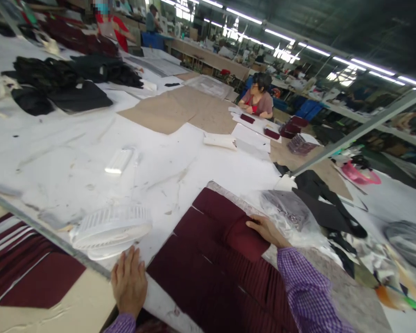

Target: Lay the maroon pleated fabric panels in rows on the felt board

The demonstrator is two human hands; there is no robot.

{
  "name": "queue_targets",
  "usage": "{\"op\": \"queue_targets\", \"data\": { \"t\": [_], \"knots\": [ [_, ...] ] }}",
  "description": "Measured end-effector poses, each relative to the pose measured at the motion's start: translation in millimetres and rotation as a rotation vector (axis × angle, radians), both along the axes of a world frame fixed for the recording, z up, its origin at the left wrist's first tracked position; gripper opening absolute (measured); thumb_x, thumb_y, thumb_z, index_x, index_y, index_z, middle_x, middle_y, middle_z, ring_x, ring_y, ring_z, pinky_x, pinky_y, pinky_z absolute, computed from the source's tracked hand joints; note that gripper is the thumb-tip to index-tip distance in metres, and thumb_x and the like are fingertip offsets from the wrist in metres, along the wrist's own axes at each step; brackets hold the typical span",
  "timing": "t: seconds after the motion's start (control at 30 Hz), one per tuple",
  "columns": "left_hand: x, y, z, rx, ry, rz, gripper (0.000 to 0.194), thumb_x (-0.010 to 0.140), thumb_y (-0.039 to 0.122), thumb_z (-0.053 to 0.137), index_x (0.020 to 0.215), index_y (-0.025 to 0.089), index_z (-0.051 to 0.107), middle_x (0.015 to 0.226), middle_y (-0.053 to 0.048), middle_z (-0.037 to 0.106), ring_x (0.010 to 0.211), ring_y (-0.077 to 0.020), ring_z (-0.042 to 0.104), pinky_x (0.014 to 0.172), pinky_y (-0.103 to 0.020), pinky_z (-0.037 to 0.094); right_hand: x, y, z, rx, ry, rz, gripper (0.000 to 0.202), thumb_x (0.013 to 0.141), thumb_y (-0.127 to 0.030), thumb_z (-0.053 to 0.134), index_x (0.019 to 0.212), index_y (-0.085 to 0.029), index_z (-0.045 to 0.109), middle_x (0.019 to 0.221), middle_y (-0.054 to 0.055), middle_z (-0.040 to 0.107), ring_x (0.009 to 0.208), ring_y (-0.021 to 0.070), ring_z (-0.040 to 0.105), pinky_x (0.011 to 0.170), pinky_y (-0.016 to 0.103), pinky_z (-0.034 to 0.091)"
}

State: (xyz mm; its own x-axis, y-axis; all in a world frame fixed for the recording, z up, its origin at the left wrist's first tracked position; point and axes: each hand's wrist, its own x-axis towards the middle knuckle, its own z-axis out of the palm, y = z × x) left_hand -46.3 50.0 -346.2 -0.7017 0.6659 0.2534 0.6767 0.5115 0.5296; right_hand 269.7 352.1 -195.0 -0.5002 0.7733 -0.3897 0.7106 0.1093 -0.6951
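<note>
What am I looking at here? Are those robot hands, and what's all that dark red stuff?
No robot here! Those are a person's own bare hands. There is just one picture, from a camera worn on the person's head, so you see nearly what they would see looking down.

The left hand lies open on the white table, close to a white slatted thing. The right hand touches a dark red piece on top of rows of similar pieces, which look like cloth. I can't tell if its fingers grip that piece or only rest on it.

Farther away are black cloth, a big brown sheet and another person at the table.
</note>
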Motion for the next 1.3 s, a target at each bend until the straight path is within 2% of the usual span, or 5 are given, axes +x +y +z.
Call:
{"op": "queue_targets", "data": {
  "t": [0.2,0.3,0.37,0.77,1.3],
  "knots": [
    [-3,1,-6.8,-0.079,0.146,-0.015,0.055,0.090,0.018,0.044,0.143,0.025,0.030,0.143,-0.011,0.045,0.139,-0.0275,0.028,0.110,-0.052,0.025,-27,77,-61.7,-0.033,-0.180,0.138,0.027,0.089,-0.039,0.055,0.078,-0.014,0.060,0.069,-0.001,0.061,0.064,0.0136,0.058,0.061,0.028,0.047],
    [-3,2,-6.2,-0.103,0.141,-0.013,0.056,0.090,0.018,0.045,0.143,0.027,0.029,0.144,-0.010,0.044,0.139,-0.0274,0.028,0.111,-0.053,0.024,-32,95,-85.8,0.031,-0.274,0.176,0.026,0.089,-0.037,0.057,0.079,-0.013,0.061,0.073,-0.001,0.061,0.069,0.0142,0.059,0.069,0.032,0.049],
    [-3,3,-5.2,-0.121,0.135,-0.012,0.057,0.090,0.018,0.045,0.143,0.027,0.028,0.145,-0.009,0.043,0.139,-0.0273,0.028,0.112,-0.053,0.024,-33,99,-94.2,0.068,-0.318,0.192,0.025,0.090,-0.037,0.056,0.084,-0.014,0.062,0.078,0.000,0.063,0.074,0.0153,0.060,0.073,0.034,0.049],
    [-2,6,-4.0,-0.134,0.138,-0.025,0.057,0.090,0.019,0.045,0.144,0.028,0.027,0.146,-0.009,0.042,0.138,-0.0278,0.030,0.111,-0.054,0.025,-41,92,-91.7,0.190,-0.503,0.210,0.023,0.091,-0.036,0.055,0.091,-0.014,0.063,0.084,0.003,0.065,0.078,0.0164,0.061,0.077,0.035,0.048],
    [-2,5,-3.9,-0.149,0.140,-0.012,0.056,0.090,0.019,0.045,0.143,0.027,0.030,0.144,-0.010,0.044,0.138,-0.0276,0.029,0.111,-0.053,0.024,-43,88,-92.3,0.256,-0.569,0.226,0.020,0.090,-0.033,0.055,0.093,-0.015,0.063,0.087,0.003,0.065,0.079,0.0165,0.060,0.076,0.034,0.047]
  ]
}}
